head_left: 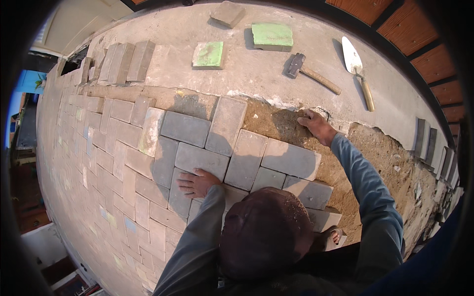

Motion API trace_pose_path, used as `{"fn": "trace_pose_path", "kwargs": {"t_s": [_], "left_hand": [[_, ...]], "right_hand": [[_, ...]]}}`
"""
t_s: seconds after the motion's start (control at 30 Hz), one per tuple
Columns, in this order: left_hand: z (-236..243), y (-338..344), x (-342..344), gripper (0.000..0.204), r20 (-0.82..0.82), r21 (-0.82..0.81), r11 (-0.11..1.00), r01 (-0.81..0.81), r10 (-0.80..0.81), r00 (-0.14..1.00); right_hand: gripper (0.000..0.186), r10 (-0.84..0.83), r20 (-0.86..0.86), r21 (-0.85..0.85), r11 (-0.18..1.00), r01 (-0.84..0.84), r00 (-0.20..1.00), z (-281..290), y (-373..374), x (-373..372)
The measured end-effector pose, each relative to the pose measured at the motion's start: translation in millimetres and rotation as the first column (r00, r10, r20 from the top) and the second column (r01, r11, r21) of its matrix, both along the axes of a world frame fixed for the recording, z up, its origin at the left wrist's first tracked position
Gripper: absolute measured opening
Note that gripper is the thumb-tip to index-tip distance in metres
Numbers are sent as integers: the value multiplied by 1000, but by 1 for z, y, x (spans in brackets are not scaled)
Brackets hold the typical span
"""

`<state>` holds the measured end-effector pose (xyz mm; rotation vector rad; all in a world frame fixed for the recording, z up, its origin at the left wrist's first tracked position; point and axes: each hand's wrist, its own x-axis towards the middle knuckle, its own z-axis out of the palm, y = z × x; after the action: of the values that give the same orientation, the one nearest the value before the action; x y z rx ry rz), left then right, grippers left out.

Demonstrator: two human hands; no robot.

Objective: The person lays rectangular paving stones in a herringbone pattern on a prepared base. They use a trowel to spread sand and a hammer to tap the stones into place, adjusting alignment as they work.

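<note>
My left hand (pixel 196 184) lies flat with its fingers spread on the grey paving bricks (pixel 202 159), near the middle of the laid surface. Farther right, my right hand (pixel 320 129) reaches over the strip of brown sand (pixel 281 122) between the pavers and the concrete edge. Its fingers are curled in and bent down at the sand; whatever they may hold is hidden. Just left of that hand, a long paver (pixel 226 125) stands at the border of the laid bricks. Another large paver (pixel 291 159) lies just below my right hand.
On the concrete beyond the sand lie a hammer (pixel 313 74), a pointed trowel (pixel 358 71) and two green-topped blocks (pixel 272 35) (pixel 208 54). Loose bricks (pixel 121 63) stand at the far left, more (pixel 428 143) at the right. A dark cap (pixel 266 237) covers the lower middle.
</note>
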<state>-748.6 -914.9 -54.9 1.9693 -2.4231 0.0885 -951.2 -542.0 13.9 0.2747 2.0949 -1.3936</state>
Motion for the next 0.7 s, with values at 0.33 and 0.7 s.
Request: {"fn": "trace_pose_path", "kwargs": {"t_s": [0.33,0.7], "left_hand": [[10,-13,6,72,-1,29,1000,-5,5,1000],[7,-10,10,72,-3,39,999,4,-3,1000]], "right_hand": [[36,368,-505,288,925,-249,781,-36,-155,-3],[19,743,-192,891,405,-203,641,2,-122,3]]}}
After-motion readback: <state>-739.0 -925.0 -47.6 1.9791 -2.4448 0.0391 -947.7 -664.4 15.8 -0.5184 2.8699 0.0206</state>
